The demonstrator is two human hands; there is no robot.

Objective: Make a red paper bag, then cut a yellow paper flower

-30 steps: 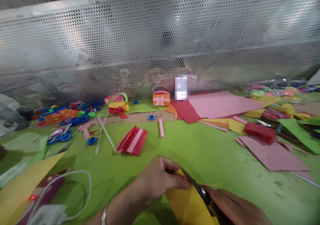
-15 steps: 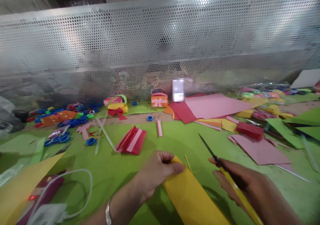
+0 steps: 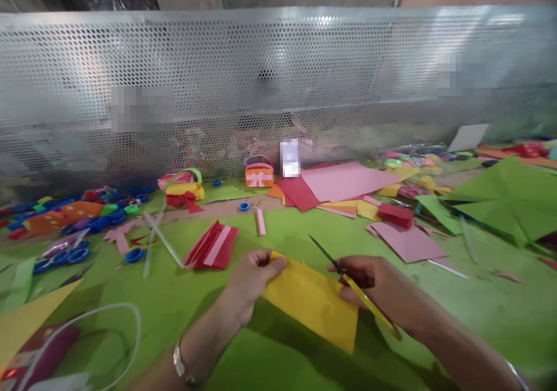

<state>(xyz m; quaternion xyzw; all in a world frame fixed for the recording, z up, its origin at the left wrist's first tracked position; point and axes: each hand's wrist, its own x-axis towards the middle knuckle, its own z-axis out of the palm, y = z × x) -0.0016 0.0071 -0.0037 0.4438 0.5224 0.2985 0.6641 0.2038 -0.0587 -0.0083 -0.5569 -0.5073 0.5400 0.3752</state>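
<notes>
A yellow paper sheet [image 3: 311, 301] is tilted over the green work surface, its upper left corner pinched between the thumb and fingers of my left hand [image 3: 255, 281]. My right hand [image 3: 369, 278] is closed around yellow-handled scissors [image 3: 363, 298], whose dark blades point up and to the left with the tips above the paper. Fingers of that hand also meet the right edge of the yellow sheet. Just beyond my left hand lies a folded red paper bag [image 3: 213, 246] with a pink strip on it.
A small orange bag [image 3: 259, 176] and a yellow bag [image 3: 185, 191] stand near the perforated metal screen [image 3: 209, 66]. Pink paper [image 3: 348, 182] and green paper [image 3: 513, 199] lie to the right. Blue-handled scissors [image 3: 78, 254] and a purple glue gun [image 3: 47, 344] with a white cord are at left.
The yellow paper has swung round and now spans between both hands. My right hand has moved left with the scissors to the paper's right edge. The view has turned slightly right.
</notes>
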